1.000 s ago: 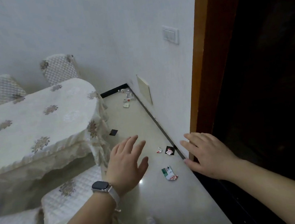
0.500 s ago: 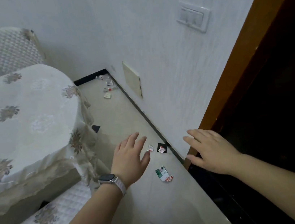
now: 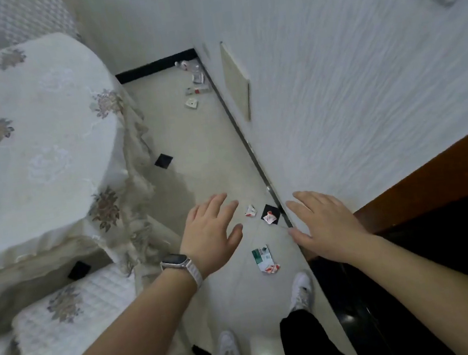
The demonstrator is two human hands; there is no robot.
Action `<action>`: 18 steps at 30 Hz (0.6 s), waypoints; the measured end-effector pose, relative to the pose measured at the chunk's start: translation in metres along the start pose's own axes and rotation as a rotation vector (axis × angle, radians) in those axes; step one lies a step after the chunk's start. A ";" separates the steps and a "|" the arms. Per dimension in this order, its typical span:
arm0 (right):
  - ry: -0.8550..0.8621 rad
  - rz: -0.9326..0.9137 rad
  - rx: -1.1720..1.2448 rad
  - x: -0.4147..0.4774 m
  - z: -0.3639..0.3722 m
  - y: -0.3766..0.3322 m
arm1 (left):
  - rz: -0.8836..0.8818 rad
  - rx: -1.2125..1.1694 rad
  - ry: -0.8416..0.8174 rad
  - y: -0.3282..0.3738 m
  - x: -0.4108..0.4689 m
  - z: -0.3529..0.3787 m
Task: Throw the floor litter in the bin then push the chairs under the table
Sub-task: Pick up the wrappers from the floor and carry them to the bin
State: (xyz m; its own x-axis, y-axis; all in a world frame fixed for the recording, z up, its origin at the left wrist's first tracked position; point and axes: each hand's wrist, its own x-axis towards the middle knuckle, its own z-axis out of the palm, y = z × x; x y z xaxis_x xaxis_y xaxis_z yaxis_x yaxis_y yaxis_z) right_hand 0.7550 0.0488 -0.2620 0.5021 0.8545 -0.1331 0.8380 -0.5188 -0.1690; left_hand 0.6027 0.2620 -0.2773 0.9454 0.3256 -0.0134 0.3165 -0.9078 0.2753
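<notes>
Litter lies on the pale floor between the table and the wall. A green and white wrapper (image 3: pixel 264 259) lies just below my hands. A small white scrap (image 3: pixel 250 210) and a red and white scrap (image 3: pixel 269 218) on a black floor tile lie between my hands. Several more scraps (image 3: pixel 197 87) sit in the far corner. My left hand (image 3: pixel 211 232), with a watch on its wrist, hovers with fingers spread and holds nothing. My right hand (image 3: pixel 326 222) hovers the same way near the skirting. No bin is in view.
The table (image 3: pixel 26 140) with a flowered cloth fills the left. A quilted chair seat (image 3: pixel 68 315) stands out from it at lower left, another chair back (image 3: pixel 32 16) at the top. A white wall with a panel (image 3: pixel 235 80), a wooden door frame (image 3: pixel 435 167) and a dark doorway are right. My white shoes (image 3: pixel 302 289) stand below.
The view has tilted down and moved forward, so my shoes and legs now show. Both hands stay spread and hold nothing, a little closer to the floor scraps.
</notes>
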 end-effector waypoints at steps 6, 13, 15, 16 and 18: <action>-0.046 0.013 0.098 0.057 0.049 0.068 | -0.148 -0.081 -0.047 0.021 0.055 0.065; -0.128 0.131 0.222 0.087 0.122 0.099 | -0.279 -0.188 -0.191 0.009 0.077 0.145; -0.128 0.144 0.225 0.096 0.151 0.104 | -0.286 -0.190 -0.229 -0.003 0.083 0.169; -0.134 0.148 0.222 0.099 0.165 0.106 | -0.291 -0.188 -0.247 -0.010 0.085 0.181; -0.169 0.162 0.218 0.107 0.196 0.108 | -0.296 -0.193 -0.273 -0.024 0.088 0.210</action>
State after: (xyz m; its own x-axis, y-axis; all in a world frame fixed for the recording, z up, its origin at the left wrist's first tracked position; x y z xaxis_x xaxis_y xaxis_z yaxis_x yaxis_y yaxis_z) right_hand 0.8578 0.0789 -0.4856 0.5677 0.7529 -0.3329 0.6752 -0.6572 -0.3348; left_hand 0.6945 0.2565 -0.4867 0.8104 0.4583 -0.3650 0.5806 -0.7118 0.3954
